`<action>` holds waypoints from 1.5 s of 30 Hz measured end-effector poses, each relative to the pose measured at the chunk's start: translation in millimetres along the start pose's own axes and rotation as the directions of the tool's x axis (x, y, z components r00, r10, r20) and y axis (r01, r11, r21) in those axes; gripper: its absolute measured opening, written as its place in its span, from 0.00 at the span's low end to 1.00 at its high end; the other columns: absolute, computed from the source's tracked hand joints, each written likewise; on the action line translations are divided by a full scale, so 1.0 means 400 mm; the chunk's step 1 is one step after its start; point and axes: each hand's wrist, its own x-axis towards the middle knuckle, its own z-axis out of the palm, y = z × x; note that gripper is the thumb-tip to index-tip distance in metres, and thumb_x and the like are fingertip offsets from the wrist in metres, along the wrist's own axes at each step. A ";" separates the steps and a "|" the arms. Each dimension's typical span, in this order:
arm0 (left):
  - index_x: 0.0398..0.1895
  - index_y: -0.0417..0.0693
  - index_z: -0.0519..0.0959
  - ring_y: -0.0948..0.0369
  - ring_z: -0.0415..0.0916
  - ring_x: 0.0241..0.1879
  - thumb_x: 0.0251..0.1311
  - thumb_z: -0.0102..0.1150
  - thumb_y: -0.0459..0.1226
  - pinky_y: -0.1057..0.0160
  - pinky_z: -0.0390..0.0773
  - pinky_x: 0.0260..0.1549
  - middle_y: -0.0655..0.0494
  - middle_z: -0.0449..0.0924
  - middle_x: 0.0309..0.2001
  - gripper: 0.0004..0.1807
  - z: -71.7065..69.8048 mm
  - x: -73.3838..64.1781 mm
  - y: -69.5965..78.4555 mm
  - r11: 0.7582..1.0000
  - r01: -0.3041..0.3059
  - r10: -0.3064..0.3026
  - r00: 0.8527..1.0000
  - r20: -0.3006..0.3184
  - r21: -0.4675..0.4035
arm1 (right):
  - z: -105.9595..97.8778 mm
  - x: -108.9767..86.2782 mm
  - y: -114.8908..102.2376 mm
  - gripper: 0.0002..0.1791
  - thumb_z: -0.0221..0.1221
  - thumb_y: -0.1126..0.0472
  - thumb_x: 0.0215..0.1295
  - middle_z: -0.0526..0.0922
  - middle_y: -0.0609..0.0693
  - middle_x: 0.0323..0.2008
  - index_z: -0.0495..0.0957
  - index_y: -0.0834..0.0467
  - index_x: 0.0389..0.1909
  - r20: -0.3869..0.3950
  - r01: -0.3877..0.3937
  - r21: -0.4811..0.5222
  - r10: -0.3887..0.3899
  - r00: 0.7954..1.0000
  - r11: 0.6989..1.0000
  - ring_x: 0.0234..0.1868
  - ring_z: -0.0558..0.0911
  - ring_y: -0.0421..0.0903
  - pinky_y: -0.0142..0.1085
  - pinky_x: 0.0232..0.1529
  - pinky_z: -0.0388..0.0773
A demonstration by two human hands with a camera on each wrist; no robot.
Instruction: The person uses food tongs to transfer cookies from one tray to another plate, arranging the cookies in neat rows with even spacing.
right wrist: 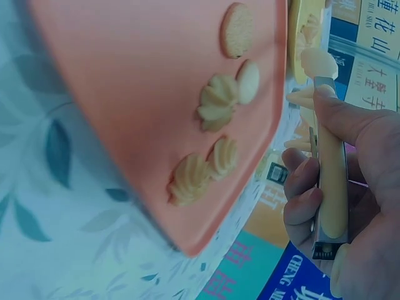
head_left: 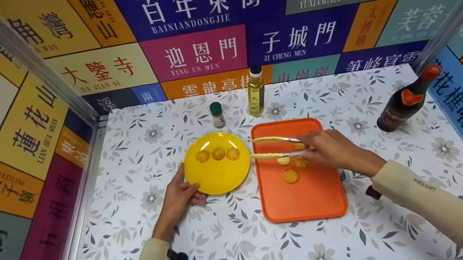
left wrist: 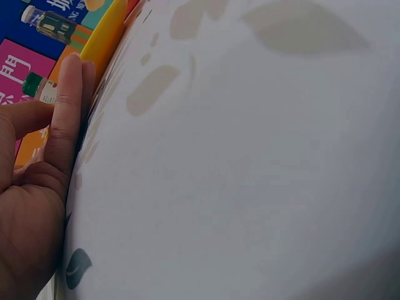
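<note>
A round yellow plate point(head_left: 220, 181) holds 3 piped cookies point(head_left: 218, 154) in a row. At its lower left rim my left hand point(head_left: 181, 189) holds the edge, one digit lying over the rim; the left wrist view shows other fingers point(left wrist: 65, 119) extended towards the plate. My right hand point(head_left: 329, 150) grips tongs point(head_left: 278, 156), seen closer as tongs point(right wrist: 331, 169) in the right wrist view. The tongs' arms are spread, with pale tips near the plate's right rim and no cookie visible between them. Beneath them, an orange tray point(head_left: 302, 197) carries several cookies point(head_left: 291, 176), round and piped.
Behind the plate stand a small green-capped jar point(head_left: 217, 114) and an oil bottle point(head_left: 256, 92). A dark red-topped bottle point(head_left: 408, 100) stands at the back right. Sign-patterned panels point(head_left: 202, 52) enclose the floral-covered table point(head_left: 249, 254) at the back and both sides.
</note>
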 end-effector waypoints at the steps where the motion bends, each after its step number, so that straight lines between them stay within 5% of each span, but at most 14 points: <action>1: 0.93 0.57 0.46 0.46 0.90 0.29 0.79 0.62 0.30 0.49 0.95 0.34 0.31 0.87 0.36 0.49 0.000 0.000 0.000 1.000 0.001 -0.001 1.000 -0.001 0.000 | -0.001 -0.008 0.003 0.22 0.75 0.51 0.71 0.87 0.50 0.36 0.86 0.57 0.59 -0.001 -0.003 -0.002 0.003 1.000 1.000 0.32 0.82 0.48 0.44 0.31 0.81; 17: 0.93 0.55 0.47 0.45 0.90 0.28 0.79 0.61 0.28 0.49 0.94 0.34 0.31 0.86 0.34 0.48 0.000 -0.003 -0.006 1.000 -0.022 0.022 1.000 0.003 -0.015 | -0.003 -0.121 0.030 0.29 0.74 0.51 0.73 0.89 0.53 0.41 0.84 0.61 0.68 0.027 -0.055 -0.019 0.055 0.998 0.998 0.34 0.82 0.45 0.42 0.33 0.80; 27: 0.93 0.57 0.47 0.44 0.90 0.29 0.79 0.61 0.29 0.48 0.94 0.35 0.30 0.87 0.35 0.48 0.000 -0.001 -0.004 1.000 -0.012 0.012 1.000 0.007 -0.013 | -0.013 -0.172 0.038 0.21 0.75 0.52 0.71 0.78 0.39 0.30 0.86 0.60 0.57 0.015 -0.055 -0.019 0.055 0.998 0.998 0.28 0.74 0.41 0.35 0.28 0.72; 34: 0.93 0.60 0.47 0.45 0.90 0.30 0.79 0.61 0.30 0.47 0.95 0.36 0.30 0.87 0.37 0.48 -0.003 0.002 -0.004 1.000 0.009 -0.009 1.000 0.003 -0.008 | -0.022 -0.182 0.048 0.28 0.75 0.54 0.70 0.85 0.45 0.34 0.84 0.64 0.65 0.024 -0.079 -0.036 0.080 0.997 0.996 0.29 0.77 0.41 0.38 0.29 0.76; 45: 0.93 0.56 0.45 0.45 0.90 0.29 0.79 0.61 0.29 0.48 0.95 0.34 0.31 0.87 0.36 0.49 0.000 -0.001 -0.001 1.000 -0.017 0.017 1.000 0.013 -0.011 | -0.036 -0.165 0.051 0.26 0.76 0.56 0.69 0.84 0.45 0.32 0.85 0.65 0.62 0.078 -0.118 -0.055 0.122 0.989 0.991 0.28 0.76 0.43 0.39 0.29 0.76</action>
